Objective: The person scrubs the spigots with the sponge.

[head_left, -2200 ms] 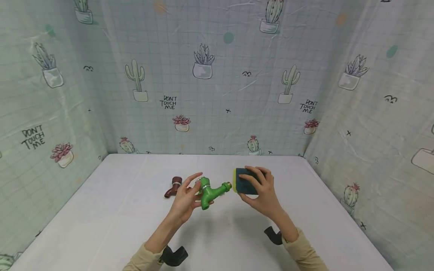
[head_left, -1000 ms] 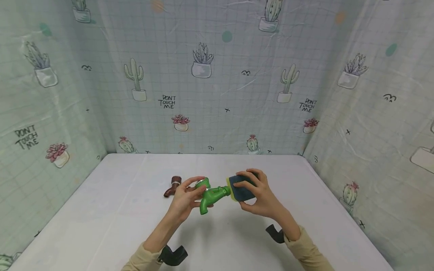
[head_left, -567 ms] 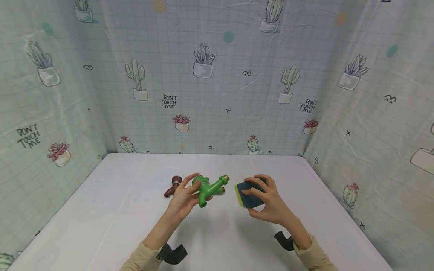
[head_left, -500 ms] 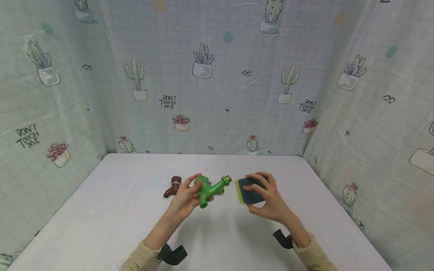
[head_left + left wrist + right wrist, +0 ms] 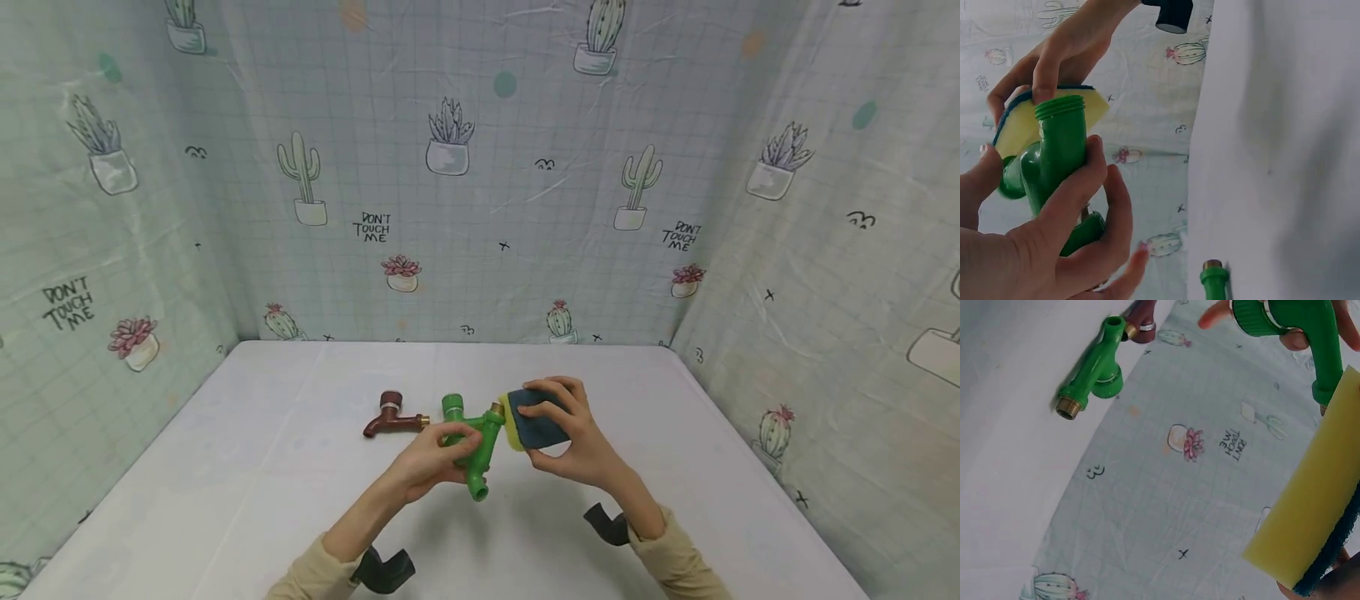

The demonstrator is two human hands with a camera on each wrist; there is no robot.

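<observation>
My left hand grips a green faucet, its spout pointing down and toward me. Curled fingers and the thumb cover its middle. In my right hand is a sponge, pinched between thumb and fingers, with a dark blue scouring side and a yellow side. The yellow face appears to meet the faucet's brass threaded end, right of the left hand. The left wrist view shows the faucet's open ribbed end in front of the sponge.
Behind the left hand, a second green faucet lies on the white table, partly hidden. To its left lies a maroon faucet with a brass end. Cactus-print cloth surrounds the table at back and sides.
The sponge touched the faucet's end, drew away to the right, and is now back against it. My left hand has turned the faucet and lowered it toward me, uncovering the faucets behind.
</observation>
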